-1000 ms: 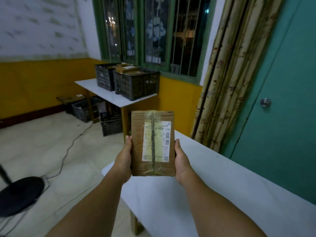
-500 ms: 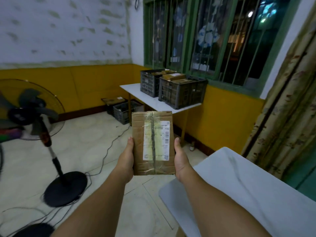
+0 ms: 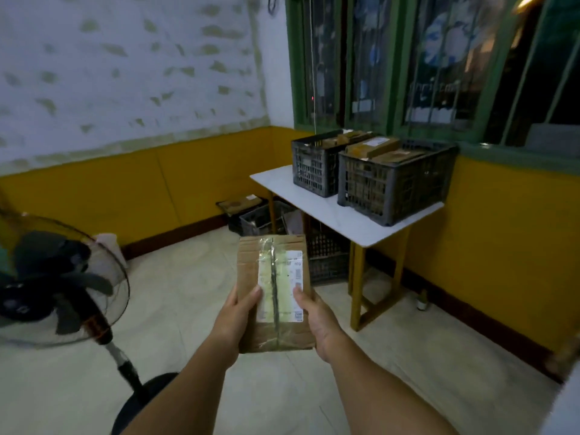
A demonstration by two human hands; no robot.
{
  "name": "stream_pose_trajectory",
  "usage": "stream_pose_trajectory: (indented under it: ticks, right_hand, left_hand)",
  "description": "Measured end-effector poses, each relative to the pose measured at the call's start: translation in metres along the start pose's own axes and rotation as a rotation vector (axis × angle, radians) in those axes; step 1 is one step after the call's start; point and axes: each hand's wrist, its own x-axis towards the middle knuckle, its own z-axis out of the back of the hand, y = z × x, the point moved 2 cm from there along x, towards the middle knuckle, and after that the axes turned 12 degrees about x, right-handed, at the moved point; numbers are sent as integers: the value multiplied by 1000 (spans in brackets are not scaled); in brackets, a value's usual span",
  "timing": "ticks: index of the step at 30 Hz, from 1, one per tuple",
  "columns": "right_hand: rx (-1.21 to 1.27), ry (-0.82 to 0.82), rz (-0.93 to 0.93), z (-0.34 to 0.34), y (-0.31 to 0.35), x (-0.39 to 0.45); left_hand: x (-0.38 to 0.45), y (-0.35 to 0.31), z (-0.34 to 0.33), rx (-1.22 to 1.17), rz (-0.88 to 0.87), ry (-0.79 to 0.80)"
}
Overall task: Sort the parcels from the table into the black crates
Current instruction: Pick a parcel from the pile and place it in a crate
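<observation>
I hold a brown cardboard parcel (image 3: 273, 271) with a white label and a taped seam out in front of me, above the floor. My left hand (image 3: 237, 315) grips its left edge with the thumb on top. On the right edge, my right hand (image 3: 317, 318) grips it with the thumb on the label. Two black crates stand on a small white table (image 3: 342, 215) under the window: the left crate (image 3: 314, 166) and the right crate (image 3: 395, 186), both holding several cardboard parcels.
A standing fan (image 3: 53, 284) with a round black base is at the left on the tiled floor. More crates (image 3: 260, 218) sit on the floor under and beside the small table. A white table corner (image 3: 561, 409) shows at the far right edge.
The view has swung left and nearer to the crate table. The long white table has slid almost out of view at the right. My thumbs have moved onto the parcel's top face.
</observation>
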Motion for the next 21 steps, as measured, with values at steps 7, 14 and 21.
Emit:
stream_pose_trajectory:
  ticks: [7, 14, 21]
  right_hand:
    - [-29, -44, 25, -39, 44, 155]
    - [-22, -128, 143, -32, 112, 308]
    - [83, -280, 326, -28, 225, 445]
  left_hand:
    - [166, -43, 27, -31, 1, 6]
    - [344, -103, 7, -36, -93, 182]
    - [516, -221, -39, -49, -284, 404]
